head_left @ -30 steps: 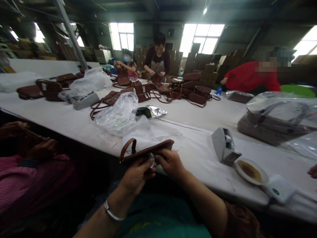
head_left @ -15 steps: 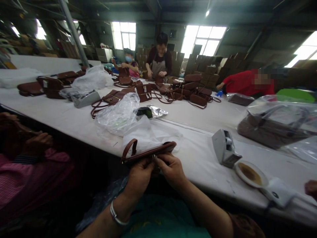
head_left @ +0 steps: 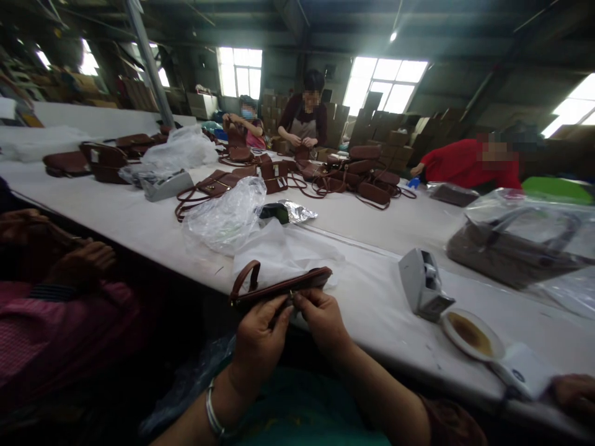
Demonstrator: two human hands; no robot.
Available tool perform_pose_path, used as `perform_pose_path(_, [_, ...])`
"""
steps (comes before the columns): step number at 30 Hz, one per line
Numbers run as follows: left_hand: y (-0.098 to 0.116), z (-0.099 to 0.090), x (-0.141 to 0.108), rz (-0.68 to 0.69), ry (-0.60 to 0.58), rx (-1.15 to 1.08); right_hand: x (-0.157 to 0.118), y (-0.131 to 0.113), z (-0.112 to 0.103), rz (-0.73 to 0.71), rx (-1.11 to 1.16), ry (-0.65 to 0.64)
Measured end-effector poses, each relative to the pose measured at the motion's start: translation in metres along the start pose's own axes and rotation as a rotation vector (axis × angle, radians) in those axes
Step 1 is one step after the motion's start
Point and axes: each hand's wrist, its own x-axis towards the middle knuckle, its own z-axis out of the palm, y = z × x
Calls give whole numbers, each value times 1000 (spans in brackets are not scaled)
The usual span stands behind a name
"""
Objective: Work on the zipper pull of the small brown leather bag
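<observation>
A brown leather bag with a looped strap rests at the near edge of the table, in front of my body. My left hand is closed at the bag's near side, thumb and fingers pinched together. Beside it, my right hand pinches a small metal fitting on the bag. Fingertips of both hands almost meet there, and they partly hide the fitting. White wrapping sheet lies just behind the bag.
A crumpled clear plastic bag lies beyond the sheet. To the right are a tape dispenser, a tape roll and a plastic-wrapped grey handbag. Brown bags are heaped farther back. Co-workers sit or stand around; one's hands are close left.
The bag stays nearly in place. My left hand has shifted slightly, its thumb now more upright by the fitting. Across the table, a standing co-worker's hands have come together over a brown bag.
</observation>
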Motion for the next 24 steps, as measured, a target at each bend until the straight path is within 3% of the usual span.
perform_pose_path(11, [-1,10,10,-408,-20,-73,-5,1,4,-145,-159,45])
perform_pose_path(19, [-8,10,22,-490,-37,-149,1,18,7,-163,-189,69])
perform_pose_path(24, [-13,9,25,-442,-35,-118,0,19,3,-227,-250,31])
